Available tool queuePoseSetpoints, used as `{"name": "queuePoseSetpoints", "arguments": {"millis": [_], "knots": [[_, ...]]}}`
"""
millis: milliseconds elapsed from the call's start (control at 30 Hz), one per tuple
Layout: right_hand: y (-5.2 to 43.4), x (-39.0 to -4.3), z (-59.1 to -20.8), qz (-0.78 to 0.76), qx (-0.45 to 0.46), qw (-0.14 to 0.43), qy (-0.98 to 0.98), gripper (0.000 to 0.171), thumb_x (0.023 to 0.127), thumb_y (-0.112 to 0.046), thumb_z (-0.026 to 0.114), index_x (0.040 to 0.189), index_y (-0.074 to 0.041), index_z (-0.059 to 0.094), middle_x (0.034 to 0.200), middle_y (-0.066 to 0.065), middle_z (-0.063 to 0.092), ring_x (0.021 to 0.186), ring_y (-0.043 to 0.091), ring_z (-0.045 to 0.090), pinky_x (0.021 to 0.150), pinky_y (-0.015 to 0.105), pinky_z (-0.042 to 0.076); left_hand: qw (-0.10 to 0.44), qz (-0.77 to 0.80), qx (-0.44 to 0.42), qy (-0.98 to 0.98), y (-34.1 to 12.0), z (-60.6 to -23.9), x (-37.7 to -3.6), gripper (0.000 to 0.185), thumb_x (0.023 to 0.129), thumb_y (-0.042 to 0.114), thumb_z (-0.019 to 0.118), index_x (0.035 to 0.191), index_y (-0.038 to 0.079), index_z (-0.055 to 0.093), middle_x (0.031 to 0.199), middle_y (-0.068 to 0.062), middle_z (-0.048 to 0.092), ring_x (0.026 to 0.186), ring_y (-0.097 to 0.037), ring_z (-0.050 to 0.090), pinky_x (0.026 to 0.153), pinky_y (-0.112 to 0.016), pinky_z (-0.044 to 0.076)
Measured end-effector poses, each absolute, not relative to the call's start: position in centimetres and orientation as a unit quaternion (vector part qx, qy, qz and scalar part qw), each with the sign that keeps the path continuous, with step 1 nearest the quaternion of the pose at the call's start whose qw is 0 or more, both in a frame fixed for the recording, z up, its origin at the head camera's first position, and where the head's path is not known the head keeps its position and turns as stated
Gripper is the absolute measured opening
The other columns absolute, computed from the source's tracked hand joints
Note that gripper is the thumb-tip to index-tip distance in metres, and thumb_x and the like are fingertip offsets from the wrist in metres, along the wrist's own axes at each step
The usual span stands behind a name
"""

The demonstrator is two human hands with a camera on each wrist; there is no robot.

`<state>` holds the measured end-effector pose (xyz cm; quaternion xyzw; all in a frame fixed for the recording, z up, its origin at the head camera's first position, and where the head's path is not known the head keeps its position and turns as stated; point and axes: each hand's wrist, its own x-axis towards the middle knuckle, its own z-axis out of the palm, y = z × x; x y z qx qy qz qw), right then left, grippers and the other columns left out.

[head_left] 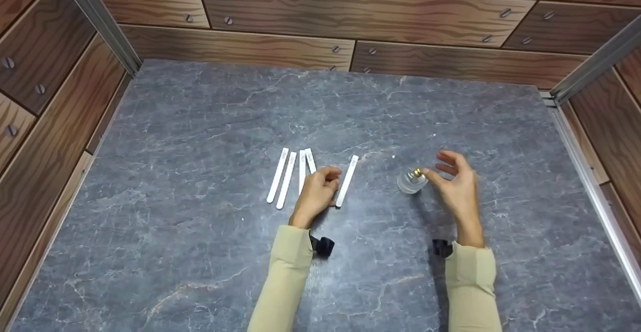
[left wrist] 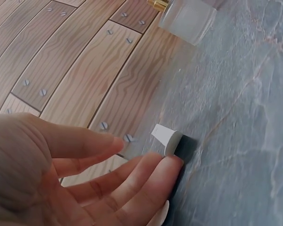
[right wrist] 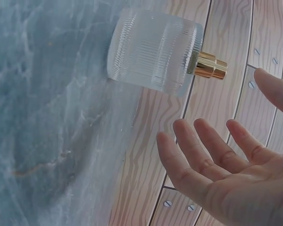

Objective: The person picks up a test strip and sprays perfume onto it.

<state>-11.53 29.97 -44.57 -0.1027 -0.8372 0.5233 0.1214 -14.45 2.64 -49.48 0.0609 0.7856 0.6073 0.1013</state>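
My left hand [head_left: 316, 192] is low over the table among flat white strips with rounded ends and small dark print. Its fingers are loosely bent, and the left wrist view shows a gap between thumb and fingers. One strip [head_left: 346, 182] lies just right of this hand; its near end [left wrist: 167, 139] shows by the fingertips, contact unclear. Left of the hand are several more strips [head_left: 286, 181], some partly hidden by it. A clear ribbed glass bottle [right wrist: 153, 52] with a gold spray top [right wrist: 211, 65] stands upright. Beside it is my right hand [head_left: 458, 189], fingers spread and holding nothing.
The grey marbled tabletop [head_left: 200, 252] is bordered by wood-patterned panels [head_left: 300, 11] at the back and sides. Metal rails [head_left: 598, 187] run along the right side. A small black wrist camera [head_left: 323, 247] sits below the left hand.
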Motion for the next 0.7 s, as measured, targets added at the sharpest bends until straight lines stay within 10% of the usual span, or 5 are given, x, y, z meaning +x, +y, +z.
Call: {"name": "queuePoseSetpoints", "arguments": {"millis": [700], "knots": [[30.10, -11.44, -44.76, 0.516, -0.109, 0.110, -0.842, 0.054, 0.089, 0.002, 0.074, 0.137, 0.012, 0.050, 0.137, 0.030, 0.055, 0.122, 0.044, 0.057, 0.083, 0.013, 0.047, 0.089, 0.571, 0.034, 0.815, 3.25, -49.86, -14.84, 0.054, 0.062, -0.020, 0.075, 0.113, -0.004, 0.070, 0.108, -0.017, 0.070, 0.085, -0.027, 0.070, 0.065, -0.027, 0.058]]}}
